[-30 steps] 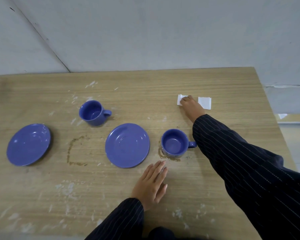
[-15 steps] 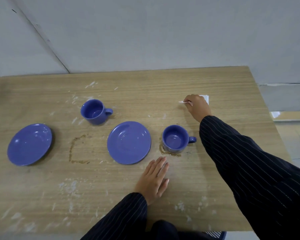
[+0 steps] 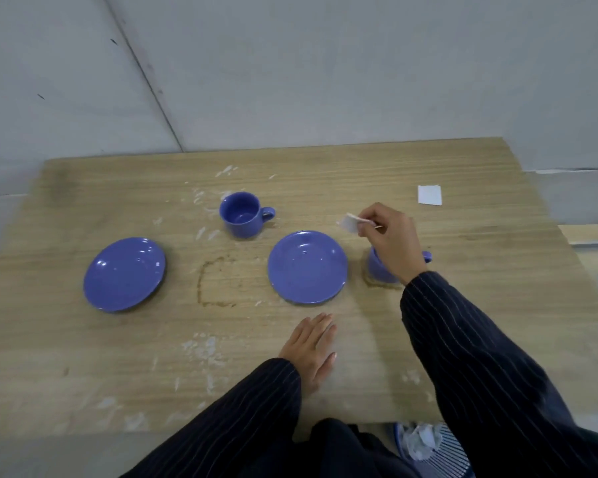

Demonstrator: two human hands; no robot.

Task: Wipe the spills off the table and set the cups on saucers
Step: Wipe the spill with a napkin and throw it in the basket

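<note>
My right hand [image 3: 390, 241] pinches a small white tissue [image 3: 349, 223] in the air above the right blue cup [image 3: 380, 270], which it largely hides. A brown spill ring [image 3: 382, 285] lies around that cup's base. Another blue cup [image 3: 242, 214] stands farther back, left of centre. Two blue saucers lie bare: one at the centre [image 3: 307, 266], one at the left [image 3: 124, 274]. A larger brown spill outline [image 3: 214, 281] stains the wooden table [image 3: 480, 270] between the saucers. My left hand [image 3: 313, 346] rests flat on the table, fingers apart, below the centre saucer.
A second white tissue [image 3: 429, 194] lies at the table's back right. White flecks are scattered over the wood. A grey wall rises right behind the table. Below the front edge stands a blue-and-white bin [image 3: 428, 446] holding crumpled paper.
My right hand has lifted one tissue off the table at the back right and carried it toward me and left, over the right cup. The other tissue stays. My left hand has not moved.
</note>
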